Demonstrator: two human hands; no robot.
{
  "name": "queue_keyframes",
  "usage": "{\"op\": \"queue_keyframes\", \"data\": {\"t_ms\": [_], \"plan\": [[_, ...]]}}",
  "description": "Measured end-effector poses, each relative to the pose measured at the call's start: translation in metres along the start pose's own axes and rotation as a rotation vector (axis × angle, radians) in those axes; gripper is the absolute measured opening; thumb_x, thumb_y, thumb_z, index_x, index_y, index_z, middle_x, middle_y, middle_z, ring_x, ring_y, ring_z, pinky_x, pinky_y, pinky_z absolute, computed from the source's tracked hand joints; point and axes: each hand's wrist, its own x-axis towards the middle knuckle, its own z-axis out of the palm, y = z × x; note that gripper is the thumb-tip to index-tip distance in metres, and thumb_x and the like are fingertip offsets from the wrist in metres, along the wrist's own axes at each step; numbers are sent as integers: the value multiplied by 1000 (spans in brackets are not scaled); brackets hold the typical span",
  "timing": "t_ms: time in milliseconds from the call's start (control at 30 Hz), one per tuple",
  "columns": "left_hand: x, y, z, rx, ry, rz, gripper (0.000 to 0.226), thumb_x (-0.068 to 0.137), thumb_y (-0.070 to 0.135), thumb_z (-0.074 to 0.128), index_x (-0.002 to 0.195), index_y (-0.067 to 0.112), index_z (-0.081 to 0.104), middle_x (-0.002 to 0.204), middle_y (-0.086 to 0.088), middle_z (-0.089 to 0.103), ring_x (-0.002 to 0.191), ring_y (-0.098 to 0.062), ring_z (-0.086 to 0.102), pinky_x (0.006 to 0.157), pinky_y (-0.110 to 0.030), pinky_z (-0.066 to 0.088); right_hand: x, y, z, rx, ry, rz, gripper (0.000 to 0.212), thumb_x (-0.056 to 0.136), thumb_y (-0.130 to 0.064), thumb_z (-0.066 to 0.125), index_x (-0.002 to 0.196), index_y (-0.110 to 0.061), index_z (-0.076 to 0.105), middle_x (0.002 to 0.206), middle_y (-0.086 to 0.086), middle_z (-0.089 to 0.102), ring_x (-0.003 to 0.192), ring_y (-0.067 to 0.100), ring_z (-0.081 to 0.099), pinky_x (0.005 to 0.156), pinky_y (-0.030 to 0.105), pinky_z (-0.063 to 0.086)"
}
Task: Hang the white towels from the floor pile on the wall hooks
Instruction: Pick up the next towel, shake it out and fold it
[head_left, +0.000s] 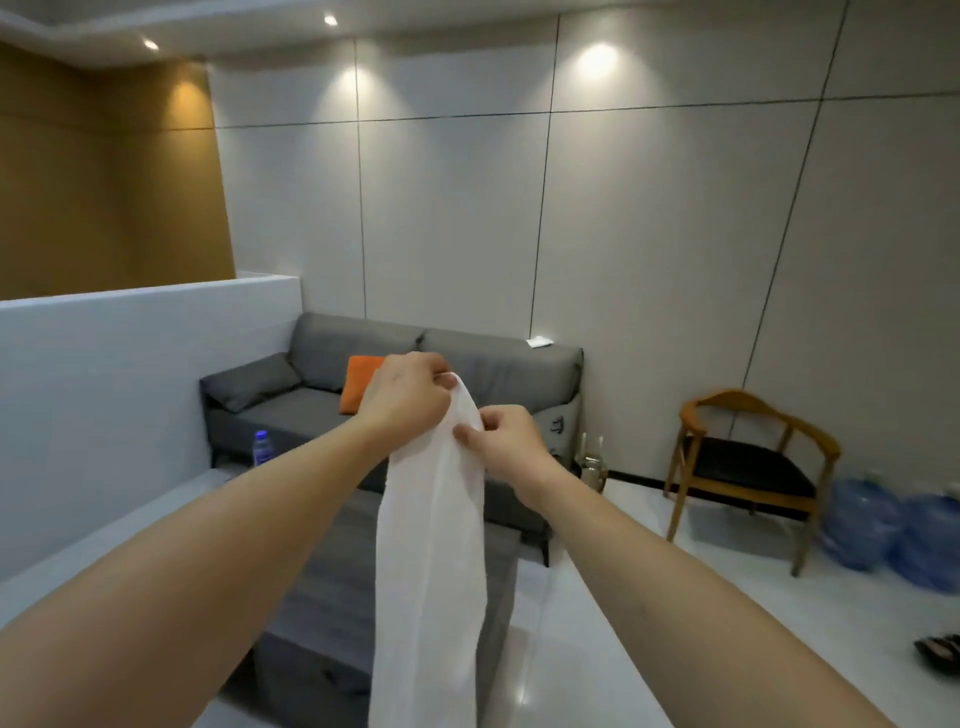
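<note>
Grey sofa (395, 384); hands hold towel (431, 545).

white towel (431, 561), bunched, hanging lengthwise

White towel (431, 545), plain, with a fine woven texture. Grey sofa (467, 358) bearing one orange cushion (358, 382) and a grey cushion (254, 382). Wooden chair (748, 447), honey-brown frame with black seat. Translucent blue water jugs (893, 535). Clear bottle (262, 448) with blue cap and label. Pale grey wall panels (649, 234) with dark seams; ochre-brown wall (104, 171) at left. Glossy white floor (675, 623).
</note>
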Motion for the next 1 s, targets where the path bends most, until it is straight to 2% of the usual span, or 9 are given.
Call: {"op": "queue_keyframes", "data": {"t_ms": [133, 233, 400, 467, 533, 600, 700, 833, 1000], "plan": [[79, 16, 51, 0, 28, 21, 20, 90, 23, 49, 80, 35, 62, 76, 11, 53, 64, -5, 43, 55, -20, 26, 79, 21, -59, -185, 102, -11, 30, 85, -27, 69, 72, 0, 68, 72, 15, 65, 64, 17, 56, 62, 33, 49], [125, 22, 77, 9, 55, 27, 21, 88, 26, 49, 89, 31, 69, 84, 6, 57, 74, -16, 48, 56, -24, 30, 129, 40, -93, -158, 141, -43, 31, 89, -29, 66, 68, -6, 64, 63, 2, 56, 62, 16, 52, 62, 33, 45], [187, 26, 116, 10, 24, 3, 20, 88, 28, 48, 74, 29, 62, 75, 5, 60, 76, -23, 57, 62, -30, 44, 204, 70, -131, 3, 145, -123, 31, 93, -31, 64, 73, -8, 65, 64, -3, 54, 63, 13, 48, 63, 30, 39], [209, 23, 128, 39, 44, -30, 20, 90, 28, 48, 80, 27, 65, 74, 8, 60, 77, -22, 58, 66, -32, 50, 232, 82, -143, 10, 98, -150, 32, 84, -40, 73, 71, -12, 65, 64, -6, 57, 61, 11, 50, 60, 28, 41], [226, 18, 138, 67, 77, -64, 19, 93, 30, 49, 85, 29, 66, 76, 9, 60, 77, -20, 58, 71, -33, 52, 258, 93, -157, -20, -9, -163, 46, 67, -50, 83, 69, -9, 63, 64, -4, 58, 59, 12, 54, 57, 27, 43], [240, 12, 149, 88, 112, -89, 19, 94, 31, 50, 88, 29, 67, 78, 8, 60, 77, -19, 58, 72, -33, 51, 285, 104, -167, -119, -141, -179, 48, 59, -48, 88, 64, -10, 58, 61, -2, 55, 56, 13, 53, 54, 27, 42], [256, 6, 161, 150, 183, -136, 20, 94, 32, 51, 82, 28, 66, 75, 8, 59, 74, -17, 56, 67, -31, 44, 325, 115, -178, -282, -220, -203, 38, 65, -33, 87, 63, -9, 58, 60, 1, 51, 55, 15, 49, 54, 27, 38], [270, -5, 163, 223, 260, -230, 19, 94, 32, 52, 79, 32, 63, 71, 12, 56, 66, -4, 46, 57, -24, 34, 372, 126, -190, -340, -260, -243, 36, 73, -31, 82, 56, -12, 57, 55, 0, 51, 53, 16, 48, 53, 26, 37], [276, -31, 158, 343, 288, -388, 20, 94, 37, 55, 90, 26, 70, 87, 3, 65, 81, -21, 56, 70, -31, 44, 429, 134, -184, -286, -292, -309, 32, 76, -27, 81, 54, -15, 63, 50, -5, 52, 51, 11, 48, 49, 24, 35]]}}
